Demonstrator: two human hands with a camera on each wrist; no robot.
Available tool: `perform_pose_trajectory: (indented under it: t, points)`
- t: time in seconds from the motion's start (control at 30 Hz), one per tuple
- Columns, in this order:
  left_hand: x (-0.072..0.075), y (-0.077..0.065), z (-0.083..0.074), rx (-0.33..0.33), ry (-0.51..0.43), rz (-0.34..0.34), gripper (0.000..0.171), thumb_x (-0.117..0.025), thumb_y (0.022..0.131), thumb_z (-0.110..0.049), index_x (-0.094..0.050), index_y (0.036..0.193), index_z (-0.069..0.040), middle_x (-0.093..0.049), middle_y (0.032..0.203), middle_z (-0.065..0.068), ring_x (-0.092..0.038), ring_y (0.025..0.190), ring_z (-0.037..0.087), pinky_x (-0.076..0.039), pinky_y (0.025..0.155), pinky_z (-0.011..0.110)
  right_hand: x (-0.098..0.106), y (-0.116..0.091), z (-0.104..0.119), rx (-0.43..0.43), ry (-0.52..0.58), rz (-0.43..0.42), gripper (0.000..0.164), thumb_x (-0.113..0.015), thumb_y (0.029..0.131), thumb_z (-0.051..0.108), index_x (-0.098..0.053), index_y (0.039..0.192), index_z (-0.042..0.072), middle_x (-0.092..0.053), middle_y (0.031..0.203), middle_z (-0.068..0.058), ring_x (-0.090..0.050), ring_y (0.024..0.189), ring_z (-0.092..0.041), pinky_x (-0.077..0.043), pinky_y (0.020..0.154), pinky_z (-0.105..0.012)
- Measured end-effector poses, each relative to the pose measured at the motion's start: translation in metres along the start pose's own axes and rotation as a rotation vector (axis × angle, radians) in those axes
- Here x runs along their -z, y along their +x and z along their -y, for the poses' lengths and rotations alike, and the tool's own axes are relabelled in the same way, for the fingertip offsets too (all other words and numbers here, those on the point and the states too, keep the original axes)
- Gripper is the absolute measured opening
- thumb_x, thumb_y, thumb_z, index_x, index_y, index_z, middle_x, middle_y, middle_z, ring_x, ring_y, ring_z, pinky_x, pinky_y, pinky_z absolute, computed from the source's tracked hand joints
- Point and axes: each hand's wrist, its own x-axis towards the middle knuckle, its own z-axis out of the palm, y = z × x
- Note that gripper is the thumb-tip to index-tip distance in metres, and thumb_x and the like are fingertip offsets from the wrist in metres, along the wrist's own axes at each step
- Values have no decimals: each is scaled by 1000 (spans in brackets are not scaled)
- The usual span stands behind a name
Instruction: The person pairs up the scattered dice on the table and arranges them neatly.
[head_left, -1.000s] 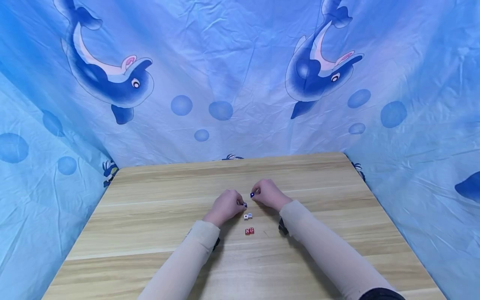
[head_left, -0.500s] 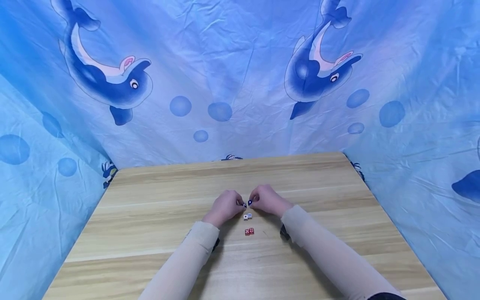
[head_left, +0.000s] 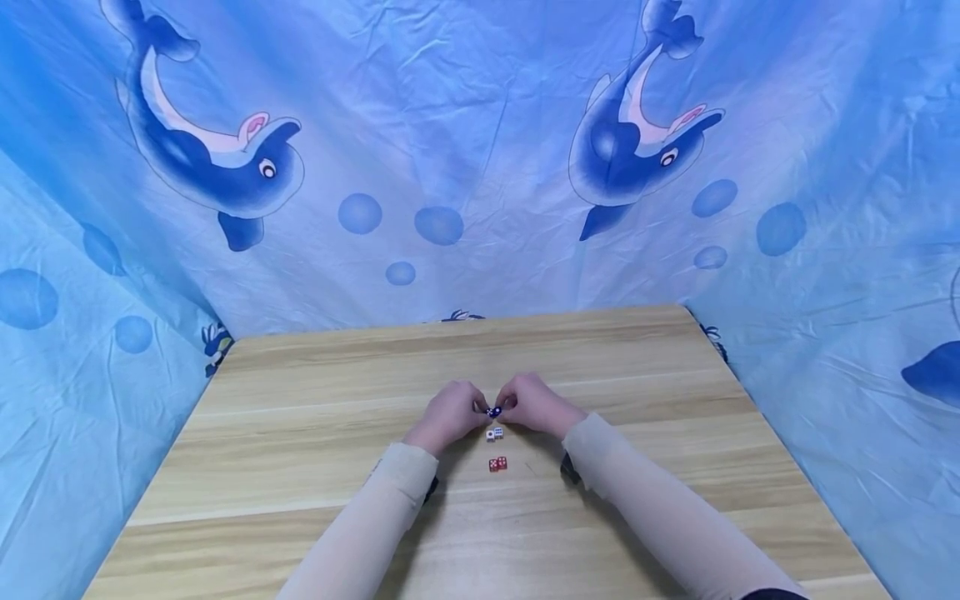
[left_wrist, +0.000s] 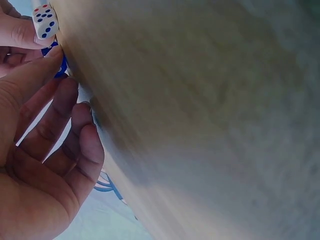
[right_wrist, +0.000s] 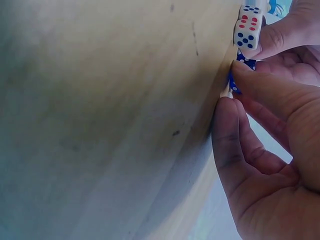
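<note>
Two dark blue dice with white pips meet side by side near the middle of the wooden table. My left hand [head_left: 448, 413] pinches the left blue die [head_left: 491, 412] between thumb and fingertips. From the other side, my right hand [head_left: 537, 405] pinches the right blue die [head_left: 497, 411]. Fingers cover much of both dice; a blue die [left_wrist: 62, 69] peeks out beside the thumb in the left wrist view. Just nearer than the hands sit two white dice [head_left: 491, 435], side by side. Closer still lies a pair of red dice [head_left: 493, 466], also side by side.
The wood-grain table [head_left: 315, 467] runs back to a blue cloth backdrop [head_left: 480, 167] printed with dolphins and bubbles. Cloth also hangs along the left and right sides. In the right wrist view, a white die [right_wrist: 246, 32] stands close to the fingers.
My right hand has come nearer and slightly left, bringing its blue die against the one in my left hand. The left hand has stayed almost still, and the white and red dice have not moved.
</note>
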Motion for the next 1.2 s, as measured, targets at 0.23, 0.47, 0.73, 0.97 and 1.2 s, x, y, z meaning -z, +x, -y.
perform_pose_trajectory:
  t: [0.23, 0.47, 0.73, 0.97, 1.2]
  points:
    - [2, 2, 1, -15, 7, -1, 7, -86, 81, -14, -80, 86, -13, -70, 81, -6, -62, 75, 12, -52, 74, 32, 2, 1, 2, 4, -8, 0, 8, -85, 82, 8, -79, 87, 11, -67, 68, 10, -59, 62, -6, -50, 62, -26]
    - [2, 1, 1, 8, 15, 10, 9, -87, 81, -16, -80, 86, -14, -70, 80, -7, -62, 75, 12, -53, 74, 33, 2, 1, 5, 0, -17, 12, 8, -85, 82, 8, -79, 86, 12, -66, 66, 10, -58, 60, -6, -49, 61, -26]
    - [4, 1, 0, 24, 27, 17, 10, -87, 81, -17, -80, 87, -13, -70, 83, -6, -63, 78, 13, -53, 76, 33, 3, 1, 7, -31, -15, 33, 9, -85, 83, 9, -80, 89, 12, -67, 69, 10, -60, 62, -8, -50, 63, -28]
    - [6, 0, 0, 9, 74, 9, 15, -88, 80, -19, -80, 91, -11, -72, 88, -1, -66, 84, 18, -54, 78, 35, 3, 0, 6, -25, -2, 42, 9, -86, 82, 10, -79, 89, 12, -66, 68, 9, -60, 62, -8, -50, 62, -27]
    - [13, -1, 2, -25, 26, 39, 23, -88, 80, -16, -79, 99, -7, -73, 98, 6, -67, 87, 20, -55, 78, 35, 5, -1, 5, -35, 15, 57, 14, -87, 81, 11, -78, 92, 11, -66, 72, 8, -61, 66, -10, -51, 65, -28]
